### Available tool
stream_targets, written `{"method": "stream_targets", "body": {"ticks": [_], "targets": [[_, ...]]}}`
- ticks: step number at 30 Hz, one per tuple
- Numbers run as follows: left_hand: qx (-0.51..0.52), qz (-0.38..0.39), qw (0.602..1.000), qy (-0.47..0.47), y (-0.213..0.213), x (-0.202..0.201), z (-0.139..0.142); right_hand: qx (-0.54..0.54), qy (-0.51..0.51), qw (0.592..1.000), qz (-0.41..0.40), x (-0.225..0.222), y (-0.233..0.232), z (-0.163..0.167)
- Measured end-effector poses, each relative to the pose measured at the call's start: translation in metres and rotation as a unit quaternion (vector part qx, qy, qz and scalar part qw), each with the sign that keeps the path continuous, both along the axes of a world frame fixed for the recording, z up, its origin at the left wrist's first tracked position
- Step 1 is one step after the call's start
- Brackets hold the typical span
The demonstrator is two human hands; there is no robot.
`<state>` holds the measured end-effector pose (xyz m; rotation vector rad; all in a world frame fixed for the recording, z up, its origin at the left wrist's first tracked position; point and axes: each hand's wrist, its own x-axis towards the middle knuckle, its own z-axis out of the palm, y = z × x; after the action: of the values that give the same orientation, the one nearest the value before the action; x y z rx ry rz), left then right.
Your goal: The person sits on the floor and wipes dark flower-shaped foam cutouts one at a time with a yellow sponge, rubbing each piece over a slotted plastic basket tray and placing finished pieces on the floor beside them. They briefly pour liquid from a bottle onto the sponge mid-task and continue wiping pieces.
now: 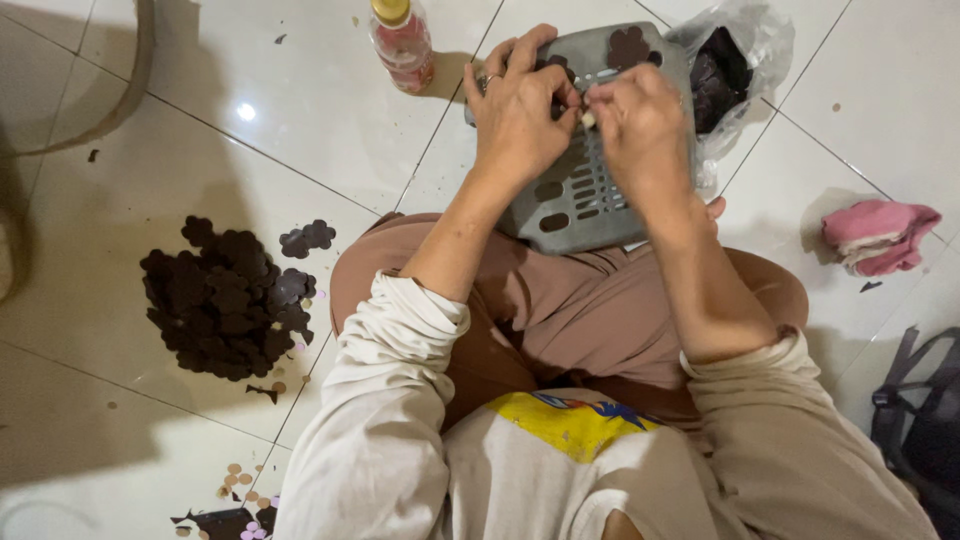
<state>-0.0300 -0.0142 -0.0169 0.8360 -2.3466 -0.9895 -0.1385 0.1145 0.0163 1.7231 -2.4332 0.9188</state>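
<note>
cream sleeves (380,400) | hands: left (517,110), right (640,125) together, pinching small pale piece (588,119); over grey slotted tray (585,195)

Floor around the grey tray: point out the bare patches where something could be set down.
Bare tile lies between the dark cutout pile and the bottle, and between the pink cloth and the plastic bag. It is crowded at the grey slotted tray, where the left hand and right hand work.
</note>
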Motion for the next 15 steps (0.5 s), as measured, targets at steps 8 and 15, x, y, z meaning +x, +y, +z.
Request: {"method": "stream_targets", "body": {"ticks": [8,15], "targets": [[-0.015,0.003,1.0,0.009,-0.0012,0.0007,-0.0029,0.002,-0.04,0.999,0.012,-0.0085,-0.0031,-0.0042],[-0.005,0.006,1.0,0.004,0.0,0.0014,-0.006,0.014,-0.071,0.997,0.03,-0.0084,-0.0031,-0.0069]]}}
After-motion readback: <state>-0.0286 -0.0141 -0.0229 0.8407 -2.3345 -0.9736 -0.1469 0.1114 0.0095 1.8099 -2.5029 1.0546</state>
